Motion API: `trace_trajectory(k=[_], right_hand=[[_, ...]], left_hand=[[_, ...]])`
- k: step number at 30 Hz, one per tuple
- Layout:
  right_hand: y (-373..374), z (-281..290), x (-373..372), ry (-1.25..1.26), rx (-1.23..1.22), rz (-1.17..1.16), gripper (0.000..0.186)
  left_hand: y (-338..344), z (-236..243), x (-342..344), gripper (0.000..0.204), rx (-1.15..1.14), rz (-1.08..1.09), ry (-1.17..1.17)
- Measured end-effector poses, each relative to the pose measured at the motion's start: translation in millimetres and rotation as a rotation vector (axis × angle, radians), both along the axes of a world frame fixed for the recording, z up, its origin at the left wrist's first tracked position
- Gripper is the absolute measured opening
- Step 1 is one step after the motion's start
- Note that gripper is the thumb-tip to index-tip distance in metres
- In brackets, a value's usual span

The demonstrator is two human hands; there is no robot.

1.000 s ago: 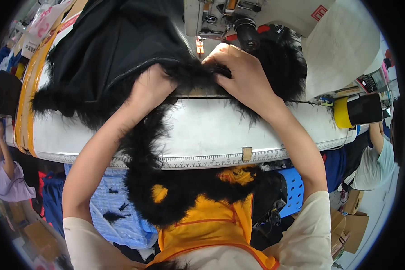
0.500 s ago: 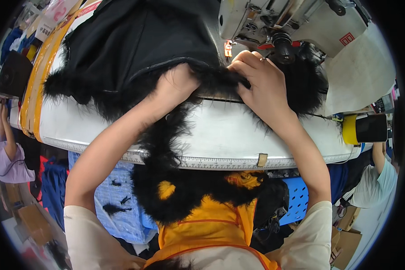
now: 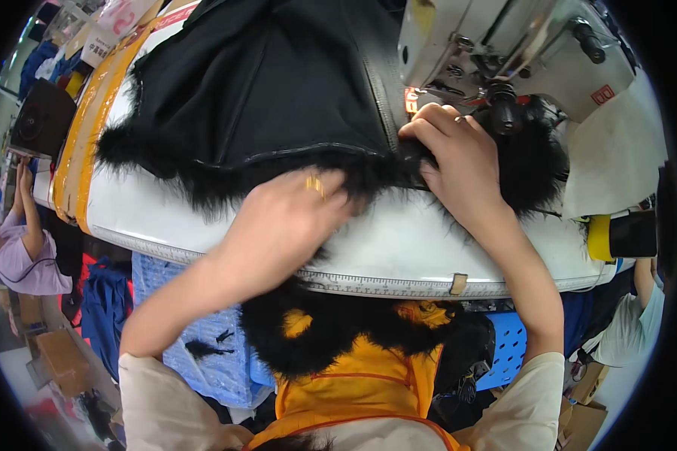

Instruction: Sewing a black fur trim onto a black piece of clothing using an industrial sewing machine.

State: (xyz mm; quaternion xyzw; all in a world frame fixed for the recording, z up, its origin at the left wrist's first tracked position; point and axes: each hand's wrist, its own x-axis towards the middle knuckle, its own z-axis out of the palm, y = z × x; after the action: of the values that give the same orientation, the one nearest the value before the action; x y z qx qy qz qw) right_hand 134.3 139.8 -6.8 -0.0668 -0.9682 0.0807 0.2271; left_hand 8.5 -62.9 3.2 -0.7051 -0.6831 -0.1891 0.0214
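A black cloth garment (image 3: 271, 83) with a zipper and fluffy fur trim (image 3: 203, 192) lies on the white worktable (image 3: 143, 195). My left hand (image 3: 293, 218), blurred and wearing a gold ring, is on the trim below the garment, its fingertips hidden in fur. My right hand (image 3: 462, 165) grips the trim with bent fingers, just left of the sewing machine's (image 3: 519, 37) dark cylindrical part and beside another bunch of black fur (image 3: 534, 180). More fur hangs over the front edge onto my orange apron (image 3: 346, 391).
A measuring tape (image 3: 384, 283) runs along the table's front edge, with a yellow-black container (image 3: 624, 234) at right and pale paper (image 3: 609, 165) above it. Co-workers (image 3: 30, 248) sit at both sides. A blue plastic basket (image 3: 496, 346) and cardboard boxes (image 3: 60, 361) are below.
My left hand has moved down and toward me, now blurred. The garment, machine and my right hand appear farther right and lower in view. My right hand still grips the fur.
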Motion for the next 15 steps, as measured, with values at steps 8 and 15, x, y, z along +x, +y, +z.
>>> trace_trajectory(k=[8, 15], right_hand=[[-5.8, -5.7, 0.0, -0.03, 0.3, -0.019, 0.04], [8.5, -4.0, 5.0, -0.02, 0.339, 0.049, 0.038]], left_hand=[[63.1, -11.1, -15.7, 0.033, 0.188, 0.027, 0.059], [70.0, -19.6, -42.0, 0.017, 0.335, -0.194, 0.205]])
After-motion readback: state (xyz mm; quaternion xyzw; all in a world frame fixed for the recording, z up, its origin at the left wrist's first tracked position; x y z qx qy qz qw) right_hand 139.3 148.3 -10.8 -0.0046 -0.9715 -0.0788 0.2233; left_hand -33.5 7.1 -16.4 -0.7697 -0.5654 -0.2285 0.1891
